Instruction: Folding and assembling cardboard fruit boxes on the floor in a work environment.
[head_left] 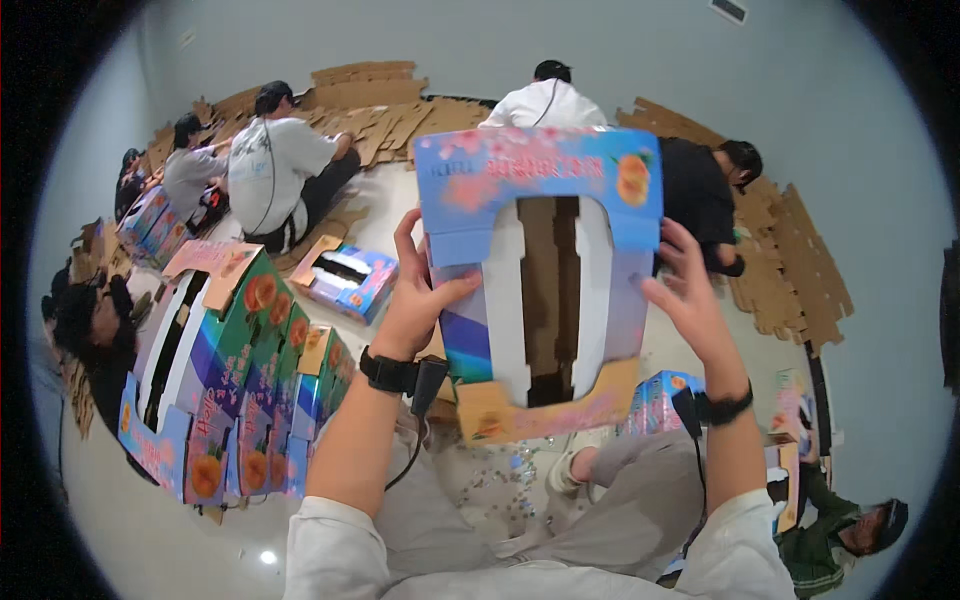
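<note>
A printed cardboard box (545,180) is raised in front of me, blue and pink with fruit and blossom pictures. Its near face has a long opening with white inner flaps at both sides, and brown cardboard shows inside. My left hand (415,295) grips the left side, with the thumb across the near face and the fingers partly behind the edge. On the right side, my right hand (690,290) presses the box with its thumb and bent fingers. Both wrists wear black bands with a small device and a cable.
Several similar boxes (225,390) stand in a row at my left, and another box (345,278) lies beyond them. Flattened brown cardboard (375,120) lines the wall. Several people sit around the room. Small shiny scraps (500,485) litter the floor between my legs.
</note>
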